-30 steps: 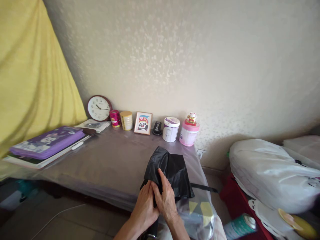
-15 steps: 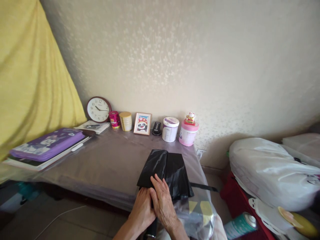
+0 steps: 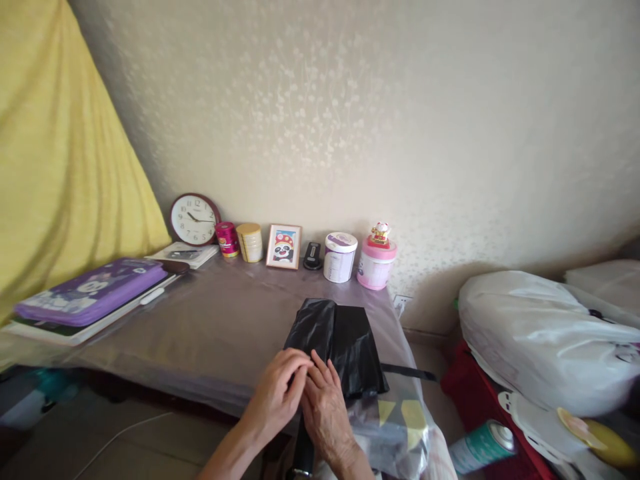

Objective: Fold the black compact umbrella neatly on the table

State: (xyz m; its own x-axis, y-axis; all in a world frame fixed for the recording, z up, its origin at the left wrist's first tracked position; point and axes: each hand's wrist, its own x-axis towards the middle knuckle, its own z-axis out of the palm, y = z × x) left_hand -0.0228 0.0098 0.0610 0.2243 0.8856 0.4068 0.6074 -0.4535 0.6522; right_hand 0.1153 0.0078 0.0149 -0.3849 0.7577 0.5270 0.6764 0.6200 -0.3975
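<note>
A black folding umbrella (image 3: 353,343) lies on the table near its front right corner, its cloth panels partly fanned out. Its dark handle (image 3: 303,453) points toward me and a strap (image 3: 410,372) sticks out to the right. My left hand (image 3: 280,387) is closed at the left edge of the cloth, thumb and fingers pinched; the gripped fold is mostly hidden. Flat over the near part of the umbrella rests my right hand (image 3: 327,407), its fingers stretched out, fingertips next to those of the left.
Along the wall stand a clock (image 3: 195,219), tins, a panda picture (image 3: 283,246), a white tub (image 3: 341,258) and a pink tub (image 3: 376,267) with a cat figurine. A purple case (image 3: 90,290) lies left. White bags (image 3: 540,340) and a spray can (image 3: 483,447) are right of the table.
My left hand has risen from beside the handle, and its fingers are now bent into a pinch at the cloth's left edge. My right hand has barely moved.
</note>
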